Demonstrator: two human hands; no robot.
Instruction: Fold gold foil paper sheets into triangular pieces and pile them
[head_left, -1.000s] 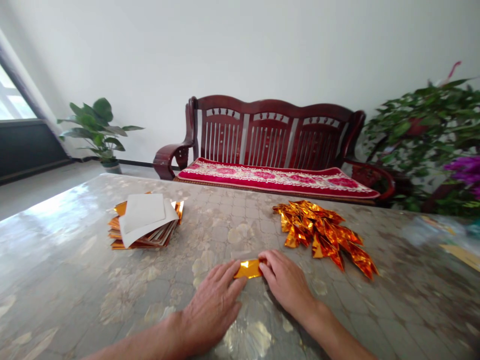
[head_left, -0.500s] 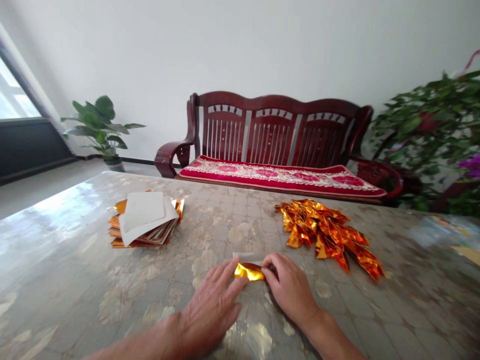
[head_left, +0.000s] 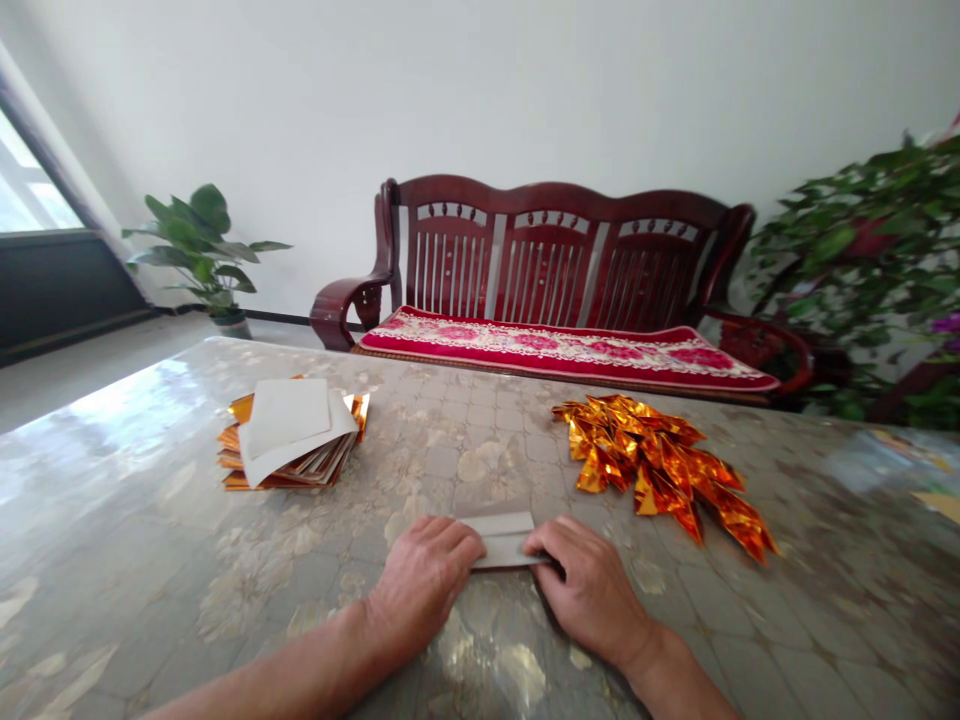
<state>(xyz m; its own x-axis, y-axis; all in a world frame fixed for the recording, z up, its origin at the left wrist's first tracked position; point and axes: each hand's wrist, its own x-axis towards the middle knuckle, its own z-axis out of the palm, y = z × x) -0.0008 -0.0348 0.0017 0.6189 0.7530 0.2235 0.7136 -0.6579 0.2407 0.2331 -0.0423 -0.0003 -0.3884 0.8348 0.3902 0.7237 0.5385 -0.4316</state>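
Left hand [head_left: 424, 580] and right hand [head_left: 589, 590] press the ends down, fingers flat, not clenched; between them, one folded foil strip [head_left: 501, 540] lies on the tabletop [head_left: 150, 520], now turned pale side up, gold no longer showing; further off at left, one stack of foil sheets [head_left: 292, 472] under one white sheet [head_left: 285, 418]; at right, one pile of folded gold pieces [head_left: 652, 465], roughly fifteen, overlapping, exact count unclear.

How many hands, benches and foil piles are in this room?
Hands: 2 (left hand, right hand)
Benches: 1 (bench)
Foil piles: 2 (foil stack, foil heap)
Total: 5
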